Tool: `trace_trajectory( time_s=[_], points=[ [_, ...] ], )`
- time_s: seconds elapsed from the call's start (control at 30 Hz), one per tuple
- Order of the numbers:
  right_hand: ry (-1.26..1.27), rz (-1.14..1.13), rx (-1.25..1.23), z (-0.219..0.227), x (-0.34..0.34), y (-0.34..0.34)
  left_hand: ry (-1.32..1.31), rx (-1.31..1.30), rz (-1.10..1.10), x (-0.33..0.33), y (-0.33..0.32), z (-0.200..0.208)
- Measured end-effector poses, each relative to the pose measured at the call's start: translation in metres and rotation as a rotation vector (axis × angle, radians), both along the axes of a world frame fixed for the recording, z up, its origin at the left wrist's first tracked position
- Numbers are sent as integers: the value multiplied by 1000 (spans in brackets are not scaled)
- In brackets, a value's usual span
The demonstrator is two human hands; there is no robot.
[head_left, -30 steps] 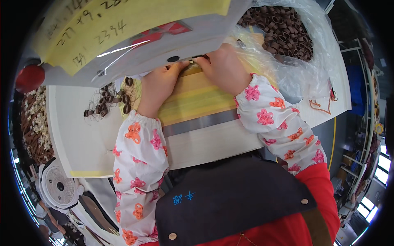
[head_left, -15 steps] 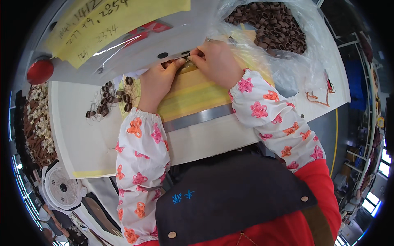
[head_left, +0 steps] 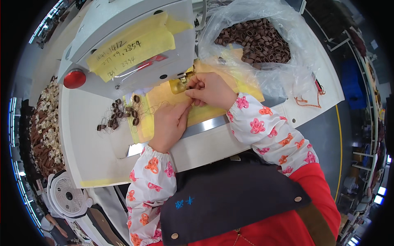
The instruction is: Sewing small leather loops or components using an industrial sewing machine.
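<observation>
In front of the needle area (head_left: 182, 80) of a white sewing machine (head_left: 135, 49), my two hands come together fingertip to fingertip. My right hand (head_left: 213, 91) has its thumb and fingers pinched beside the yellowish plate under the needle. Just nearer to me, my left hand (head_left: 168, 125) is pinched too, its fingertips meeting the right ones. Whatever sits between the fingers is small and mostly covered by them. Left of my left hand, several small brown loops (head_left: 134, 112) lie on the table, tangled in loose threads.
A clear plastic bag (head_left: 303, 76) full of brown loops (head_left: 266, 43) lies open at the back right. Orange cord (head_left: 308, 101) rests near the table's right edge. A red knob (head_left: 74, 78) juts from the machine. At the lower left stands a white fan (head_left: 67, 196).
Both hands have drawn back toward me from beneath the machine head, the left one most, uncovering the needle area. The view has also shifted, showing more of the machine.
</observation>
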State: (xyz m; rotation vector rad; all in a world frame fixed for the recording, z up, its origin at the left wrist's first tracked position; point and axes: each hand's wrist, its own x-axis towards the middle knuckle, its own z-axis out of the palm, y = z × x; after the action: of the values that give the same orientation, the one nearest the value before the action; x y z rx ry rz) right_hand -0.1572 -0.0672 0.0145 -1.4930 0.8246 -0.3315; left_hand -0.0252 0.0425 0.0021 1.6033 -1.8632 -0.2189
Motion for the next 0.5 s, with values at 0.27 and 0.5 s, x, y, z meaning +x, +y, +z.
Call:
trace_trajectory(
  time_s=[0.27, 0.5],
  points=[
    [-109, 78, -401, -8, -15, 42, 293, -206, 113, 10, -18, 1],
    [-130, 191, -589, 14, -22, 22, 282, 74, 41, 22, -26, -3]
  ],
)
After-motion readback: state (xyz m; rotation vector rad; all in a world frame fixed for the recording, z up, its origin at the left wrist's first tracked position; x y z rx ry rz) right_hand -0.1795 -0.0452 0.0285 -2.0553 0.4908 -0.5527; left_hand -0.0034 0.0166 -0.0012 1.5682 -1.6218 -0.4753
